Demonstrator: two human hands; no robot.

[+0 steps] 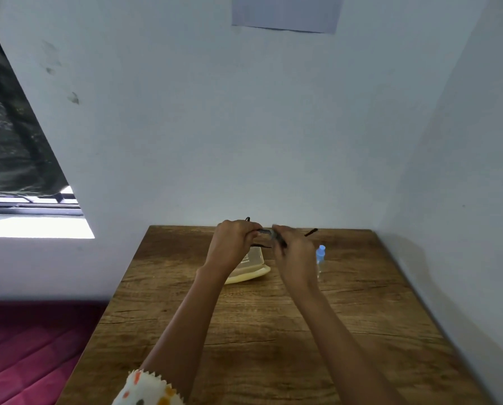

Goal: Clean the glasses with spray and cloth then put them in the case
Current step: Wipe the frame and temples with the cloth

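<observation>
**Patterned sleeve (145,387) leads to a lens wipe**

Across the wooden table (244,331), past the cream case (253,273) and blue-capped spray bottle (320,255), the left hand (232,241) grips the black glasses (280,240) aloft. The right hand (291,249) pinches what looks like grey cloth (267,231) against them. Light, even strokes suit best.

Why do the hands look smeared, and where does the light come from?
Head view: the right hand and the glasses are motion-blurred; daylight enters from the window at left, which is blown out to white; the wide-angle lens slants the walls.
</observation>
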